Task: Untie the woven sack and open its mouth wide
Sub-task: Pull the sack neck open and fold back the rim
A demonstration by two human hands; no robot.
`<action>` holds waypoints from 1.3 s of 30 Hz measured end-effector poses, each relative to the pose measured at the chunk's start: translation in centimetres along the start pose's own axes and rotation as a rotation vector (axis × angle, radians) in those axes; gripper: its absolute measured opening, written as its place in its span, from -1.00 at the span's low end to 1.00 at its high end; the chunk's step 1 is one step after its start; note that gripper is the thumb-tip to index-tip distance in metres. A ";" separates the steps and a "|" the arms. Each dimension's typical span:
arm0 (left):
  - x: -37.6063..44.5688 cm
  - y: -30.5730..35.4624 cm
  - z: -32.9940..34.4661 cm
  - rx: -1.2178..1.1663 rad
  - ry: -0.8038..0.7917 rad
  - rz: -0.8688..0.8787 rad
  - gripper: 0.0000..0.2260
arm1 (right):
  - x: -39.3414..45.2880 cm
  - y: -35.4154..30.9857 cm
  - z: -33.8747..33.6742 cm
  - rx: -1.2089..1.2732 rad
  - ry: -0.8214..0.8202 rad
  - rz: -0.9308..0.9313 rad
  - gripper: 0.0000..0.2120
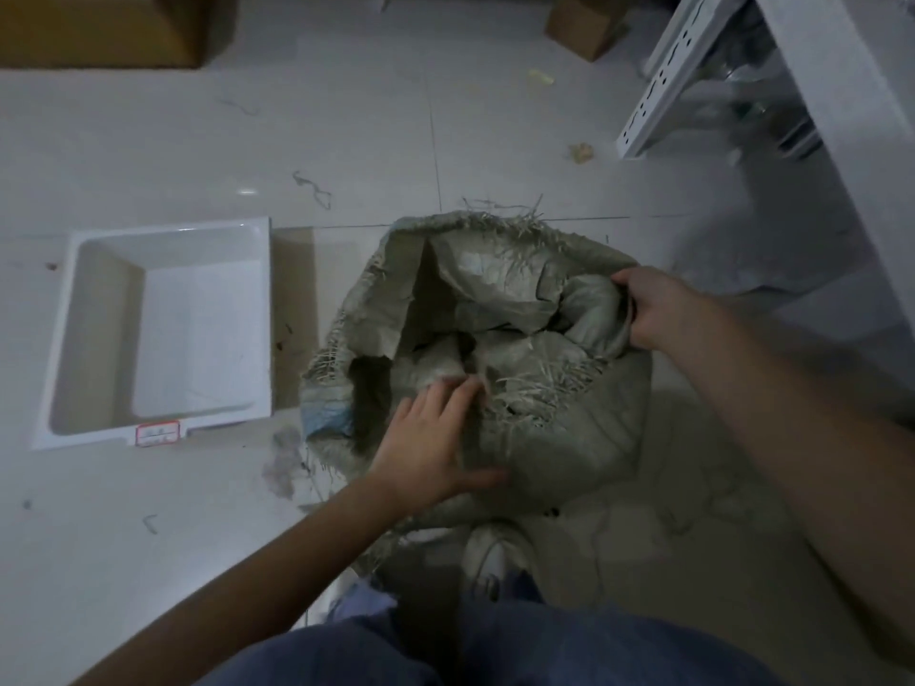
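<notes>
Woven sack (569,438) on the floor looks limp and frayed (no tie visible): right hand (653,309) clamps the rolled rim, left hand (435,438) lies spread and empty on the near fold, so grip rim cloth, not loose strands.

One woven sack (495,349), one white tray (163,329) — two cardboard boxes (109,27), two hands (431,438)

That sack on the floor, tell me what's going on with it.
A person is standing over a grey woven sack on the tiled floor, working its mouth open. The right hand grips the rolled rim on the right side and pulls it outward. The left hand rests on the frayed near edge, fingers spread. The mouth is partly open, with folds of fabric bunched inside. A white plastic tray sits on the floor beside the sack.
</notes>
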State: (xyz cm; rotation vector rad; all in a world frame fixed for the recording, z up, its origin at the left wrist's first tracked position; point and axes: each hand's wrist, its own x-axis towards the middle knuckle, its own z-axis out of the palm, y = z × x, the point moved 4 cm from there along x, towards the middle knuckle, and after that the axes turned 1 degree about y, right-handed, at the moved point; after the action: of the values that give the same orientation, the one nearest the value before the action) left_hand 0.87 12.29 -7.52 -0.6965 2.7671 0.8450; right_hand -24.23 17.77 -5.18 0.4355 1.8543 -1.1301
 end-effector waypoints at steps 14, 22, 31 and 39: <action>-7.0 3.5 0.8 0.450 0.513 0.829 -0.82 | 0.1 -1.9 2.8 0.238 0.244 -0.079 -0.66; -7.0 -5.8 9.1 0.445 -0.389 0.368 -0.80 | 3.4 -2.7 0.7 -0.106 0.223 -0.242 -0.71; 2.2 1.8 -1.6 0.191 0.089 0.011 -0.37 | 2.0 -3.4 2.3 0.189 0.145 -0.226 -0.60; 5.8 1.9 0.0 0.205 0.038 0.061 -0.59 | -10.1 3.9 5.5 -1.693 -0.282 -1.355 -0.26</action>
State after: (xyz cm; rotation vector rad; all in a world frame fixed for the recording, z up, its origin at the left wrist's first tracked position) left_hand -5.13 11.46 -8.27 -0.6006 2.8679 0.5516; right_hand -13.34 16.62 0.11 -1.9734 2.0092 0.1121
